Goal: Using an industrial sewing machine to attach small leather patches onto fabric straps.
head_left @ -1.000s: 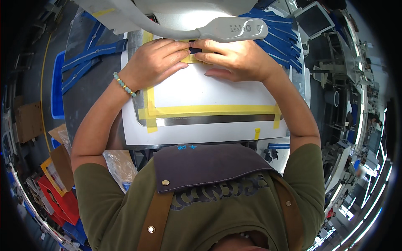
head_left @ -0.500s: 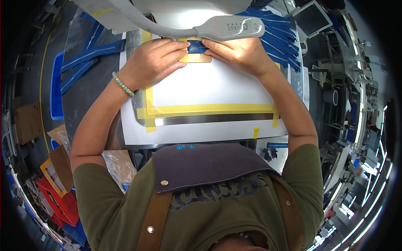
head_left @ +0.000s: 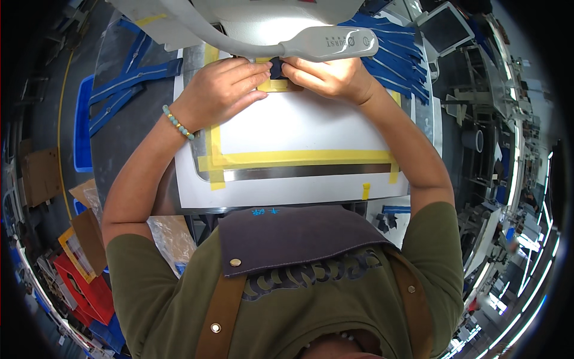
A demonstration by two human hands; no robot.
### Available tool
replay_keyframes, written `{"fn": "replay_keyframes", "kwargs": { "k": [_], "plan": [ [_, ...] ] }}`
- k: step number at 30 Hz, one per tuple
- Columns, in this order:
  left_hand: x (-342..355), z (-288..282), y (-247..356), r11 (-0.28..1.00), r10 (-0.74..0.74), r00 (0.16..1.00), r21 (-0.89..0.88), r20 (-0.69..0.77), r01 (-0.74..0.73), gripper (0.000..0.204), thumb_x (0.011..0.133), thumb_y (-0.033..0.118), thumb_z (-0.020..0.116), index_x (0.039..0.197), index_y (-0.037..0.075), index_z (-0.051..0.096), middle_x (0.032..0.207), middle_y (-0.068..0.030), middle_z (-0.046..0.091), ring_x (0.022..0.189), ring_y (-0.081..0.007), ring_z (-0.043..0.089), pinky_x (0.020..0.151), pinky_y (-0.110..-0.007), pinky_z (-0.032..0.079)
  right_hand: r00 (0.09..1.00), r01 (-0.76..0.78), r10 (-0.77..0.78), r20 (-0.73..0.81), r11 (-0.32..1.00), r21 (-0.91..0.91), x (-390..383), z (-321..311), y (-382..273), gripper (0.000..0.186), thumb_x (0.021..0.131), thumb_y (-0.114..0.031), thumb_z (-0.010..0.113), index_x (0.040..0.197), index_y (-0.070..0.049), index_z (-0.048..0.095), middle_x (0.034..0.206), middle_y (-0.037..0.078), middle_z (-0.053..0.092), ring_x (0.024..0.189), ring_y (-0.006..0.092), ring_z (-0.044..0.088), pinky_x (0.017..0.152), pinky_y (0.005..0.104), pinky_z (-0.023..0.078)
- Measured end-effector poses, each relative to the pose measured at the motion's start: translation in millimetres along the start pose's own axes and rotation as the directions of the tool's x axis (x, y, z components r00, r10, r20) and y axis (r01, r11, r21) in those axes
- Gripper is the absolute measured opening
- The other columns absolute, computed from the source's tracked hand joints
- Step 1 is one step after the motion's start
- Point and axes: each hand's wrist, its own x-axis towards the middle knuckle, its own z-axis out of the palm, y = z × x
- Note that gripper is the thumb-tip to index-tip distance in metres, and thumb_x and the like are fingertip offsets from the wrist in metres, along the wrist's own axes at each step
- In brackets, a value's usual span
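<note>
A small dark blue fabric piece (head_left: 276, 68) lies between my two hands, under the lit machine head. My right hand (head_left: 329, 78) pinches its right side with thumb and forefinger. From the left, my left hand (head_left: 222, 90), with a beaded bracelet at the wrist, has its fingertips closed on the piece's left edge. Beneath the fabric is a small guide plate with yellow tape (head_left: 276, 86), set at the far part of the white work sheet (head_left: 299, 122). My fingers cover much of the fabric, so its full shape is hidden.
A grey lamp on a bent neck (head_left: 329, 45) hangs just above my right hand. Blue zipper strips (head_left: 134, 78) lie at the left, and a pile of more strips (head_left: 397, 60) at the far right. Yellow tape (head_left: 299, 157) crosses the sheet. A blue bin (head_left: 84, 125) stands left.
My right hand has moved slightly left, closer to my left fingertips. The blue fabric between them shows narrower and darker than before.
</note>
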Motion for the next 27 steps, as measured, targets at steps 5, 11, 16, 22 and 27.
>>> {"fn": "replay_keyframes", "kwargs": {
  "k": [5, 11, 16, 22, 27],
  "plan": [
    [-1, 0, 0, 1.0, 0.0, 0.999, 0.009, 0.042, 0.0, 0.036, 0.087, 0.019, 0.082, 0.118, 0.002, 0.078, 0.125, -0.007, 0.077, 0.102, -0.0243, 0.072, 0.087, -0.036, 0.06, 1.0, 0.0, 0.001, -0.023, 1.0, 0.023, -1, 3, -5, 0.014, 0.081, -0.017, 0.075, 0.096, -0.016, 0.076, 0.102, -0.006, 0.074, 0.095, 0.0109, 0.072, 0.079, 0.0251, 0.06],
    [1, 0, 2, 1.0, -0.019, 0.997, -0.001, 0.075, 0.019, 0.036, 0.089, 0.019, 0.081, 0.121, 0.004, 0.078, 0.126, -0.0046, 0.076, 0.103, -0.0226, 0.071, 0.088, -0.035, 0.059, 0.997, -0.013, 0.008, 0.073, 0.998, 0.065, -6, 0, -9, 0.015, 0.082, -0.014, 0.074, 0.097, -0.01, 0.075, 0.105, 0.0, 0.074, 0.1, 0.0126, 0.072, 0.083, 0.0265, 0.06],
    [0, 1, 4, 0.999, -0.038, 0.994, 0.02, 0.106, 0.036, 0.037, 0.089, 0.019, 0.08, 0.123, 0.005, 0.077, 0.127, -0.0045, 0.076, 0.102, -0.022, 0.071, 0.087, -0.035, 0.059, 1.0, -0.003, 0.001, 0.028, 0.998, 0.06, -5, 4, -10, 0.014, 0.082, -0.012, 0.073, 0.096, -0.01, 0.074, 0.104, 0.0, 0.074, 0.097, 0.0132, 0.071, 0.082, 0.0265, 0.06],
    [2, 1, 6, 0.997, -0.078, 0.993, -0.022, 0.093, 0.08, 0.035, 0.09, 0.02, 0.08, 0.121, 0.006, 0.078, 0.128, -0.0049, 0.075, 0.102, -0.0225, 0.071, 0.086, -0.035, 0.058, 1.0, -0.003, 0.002, 0.017, 0.999, 0.034, -3, 3, -12, 0.012, 0.081, -0.013, 0.073, 0.092, -0.009, 0.074, 0.103, 0.0, 0.072, 0.094, 0.0143, 0.07, 0.081, 0.0275, 0.06],
    [3, 1, 5, 0.995, -0.097, 0.988, -0.019, 0.123, 0.1, 0.032, 0.091, 0.022, 0.079, 0.119, 0.006, 0.078, 0.13, -0.0058, 0.074, 0.101, -0.0237, 0.072, 0.087, -0.036, 0.058, 0.998, 0.011, -0.015, 0.062, 0.997, 0.078, -3, 4, -12, 0.011, 0.08, -0.014, 0.071, 0.089, -0.008, 0.072, 0.089, -0.001, 0.065, 0.09, 0.0149, 0.068, 0.078, 0.029, 0.059]
  ]
}}
